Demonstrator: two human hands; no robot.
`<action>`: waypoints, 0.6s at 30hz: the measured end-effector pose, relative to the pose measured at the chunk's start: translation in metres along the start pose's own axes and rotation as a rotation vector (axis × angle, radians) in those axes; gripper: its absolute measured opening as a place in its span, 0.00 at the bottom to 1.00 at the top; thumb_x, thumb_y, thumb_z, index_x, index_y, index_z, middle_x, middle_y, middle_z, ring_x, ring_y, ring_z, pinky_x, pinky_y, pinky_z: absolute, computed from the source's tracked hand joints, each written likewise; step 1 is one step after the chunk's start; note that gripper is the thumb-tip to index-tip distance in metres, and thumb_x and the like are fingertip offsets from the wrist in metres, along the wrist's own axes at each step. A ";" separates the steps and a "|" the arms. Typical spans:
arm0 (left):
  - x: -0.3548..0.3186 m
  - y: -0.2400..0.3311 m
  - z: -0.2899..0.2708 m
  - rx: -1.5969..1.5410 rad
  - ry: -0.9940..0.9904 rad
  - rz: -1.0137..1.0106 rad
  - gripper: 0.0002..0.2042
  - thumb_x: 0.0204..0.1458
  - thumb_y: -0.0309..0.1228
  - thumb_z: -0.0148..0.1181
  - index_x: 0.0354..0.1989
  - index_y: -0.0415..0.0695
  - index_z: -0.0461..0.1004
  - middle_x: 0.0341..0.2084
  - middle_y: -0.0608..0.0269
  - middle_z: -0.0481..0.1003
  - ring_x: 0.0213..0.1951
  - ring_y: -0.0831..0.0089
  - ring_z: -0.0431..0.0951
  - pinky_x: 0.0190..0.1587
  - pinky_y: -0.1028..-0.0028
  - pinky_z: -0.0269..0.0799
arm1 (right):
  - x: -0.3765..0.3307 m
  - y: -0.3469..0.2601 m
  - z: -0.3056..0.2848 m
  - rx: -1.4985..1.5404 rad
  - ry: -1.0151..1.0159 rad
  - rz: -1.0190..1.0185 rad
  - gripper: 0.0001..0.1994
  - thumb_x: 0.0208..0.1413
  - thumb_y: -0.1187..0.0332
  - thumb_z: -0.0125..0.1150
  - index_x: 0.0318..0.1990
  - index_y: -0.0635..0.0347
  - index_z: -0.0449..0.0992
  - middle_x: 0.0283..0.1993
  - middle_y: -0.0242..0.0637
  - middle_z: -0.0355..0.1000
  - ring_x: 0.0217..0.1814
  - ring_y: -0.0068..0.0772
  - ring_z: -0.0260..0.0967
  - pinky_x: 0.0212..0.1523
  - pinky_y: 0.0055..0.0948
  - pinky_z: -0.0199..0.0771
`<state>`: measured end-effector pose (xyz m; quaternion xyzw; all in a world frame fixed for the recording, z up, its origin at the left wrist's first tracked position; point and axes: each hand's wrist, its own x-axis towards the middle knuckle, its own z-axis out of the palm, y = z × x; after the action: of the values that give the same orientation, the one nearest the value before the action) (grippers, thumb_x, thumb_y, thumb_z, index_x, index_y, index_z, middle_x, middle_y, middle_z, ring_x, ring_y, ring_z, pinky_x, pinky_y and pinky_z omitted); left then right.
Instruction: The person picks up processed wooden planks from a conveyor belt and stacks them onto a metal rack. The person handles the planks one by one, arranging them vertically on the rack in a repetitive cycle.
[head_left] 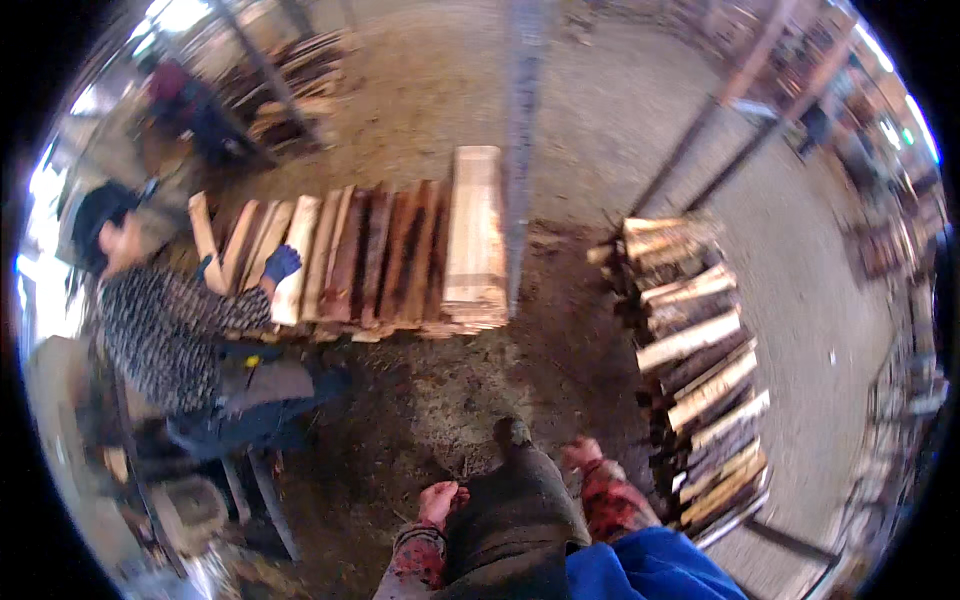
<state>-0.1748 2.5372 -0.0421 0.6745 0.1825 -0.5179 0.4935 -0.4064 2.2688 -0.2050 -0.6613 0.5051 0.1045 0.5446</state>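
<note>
And here's the wood, in two places: a long row [380, 260] ahead and to the left, and a pile [705, 375] curving down the right side. The near row looks well along! At its right end, hard by the post [524, 130], a tall stack [476, 225] of wide pale boards sits squared, edges flush. Leftward it's looser: dark and pale slats side by side, gaps between some, and the leftmost slat [204, 240] tilted out of line. So one end tidy, the other ragged; I'd call it part-done.

Over there a co-worker [155, 320] has a blue glove [282, 263] right at the pale slats, so that end looks unsettled.

Now the right pile, plenty of it: rough pieces laid crosswise, ends uneven, bark-dark ones among the pale. Whether that lot is finished or waiting, nothing here tells.

And the wearer's own hands? Away from the wood, both of them! The left hand [437, 502] is beside the apron [510, 510], fingers curled in, no wood showing in them. The right hand [583, 454] is out toward the pile, apart from it, blurred; no wood shows there either, but whether those fingers are clenched or released, I can't tell.
</note>
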 end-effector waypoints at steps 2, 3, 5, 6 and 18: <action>0.002 -0.031 -0.018 -0.083 0.030 0.008 0.09 0.58 0.30 0.53 0.41 0.37 0.71 0.32 0.55 0.78 0.33 0.68 0.79 0.35 0.68 0.78 | -0.032 -0.050 0.029 0.121 -0.278 0.206 0.12 0.49 0.61 0.63 0.33 0.61 0.80 0.24 0.35 0.76 0.25 0.26 0.74 0.25 0.30 0.75; 0.005 -0.040 -0.023 -0.095 0.044 0.008 0.09 0.58 0.30 0.54 0.41 0.36 0.72 0.32 0.55 0.78 0.33 0.68 0.79 0.35 0.68 0.78 | -0.040 -0.066 0.040 -0.002 -0.313 0.139 0.12 0.48 0.62 0.63 0.35 0.60 0.80 0.24 0.35 0.76 0.26 0.26 0.75 0.26 0.30 0.75; 0.007 -0.055 -0.033 -0.106 0.060 0.016 0.09 0.57 0.29 0.55 0.40 0.36 0.72 0.32 0.55 0.78 0.33 0.68 0.80 0.35 0.69 0.78 | -0.045 -0.080 0.055 -0.163 -0.367 0.018 0.12 0.48 0.62 0.64 0.36 0.60 0.80 0.25 0.36 0.77 0.27 0.26 0.75 0.27 0.29 0.75; 0.005 -0.059 -0.033 -0.133 0.074 0.032 0.09 0.57 0.29 0.55 0.40 0.36 0.72 0.31 0.55 0.78 0.33 0.68 0.80 0.34 0.69 0.77 | -0.041 -0.079 0.060 -0.203 -0.376 -0.026 0.12 0.48 0.62 0.64 0.36 0.60 0.80 0.25 0.36 0.77 0.27 0.25 0.75 0.27 0.29 0.75; -0.035 -0.195 -0.148 -0.429 0.207 0.158 0.12 0.55 0.35 0.59 0.36 0.37 0.76 0.28 0.60 0.80 0.31 0.73 0.80 0.32 0.74 0.74 | 0.012 -0.132 0.095 -1.149 -0.468 -0.978 0.09 0.53 0.67 0.56 0.24 0.62 0.74 0.21 0.38 0.72 0.21 0.30 0.72 0.18 0.32 0.71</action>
<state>-0.2596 2.7597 -0.1075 0.6158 0.2846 -0.3553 0.6431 -0.2582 2.3273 -0.1686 -0.9470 -0.1039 0.2339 0.1940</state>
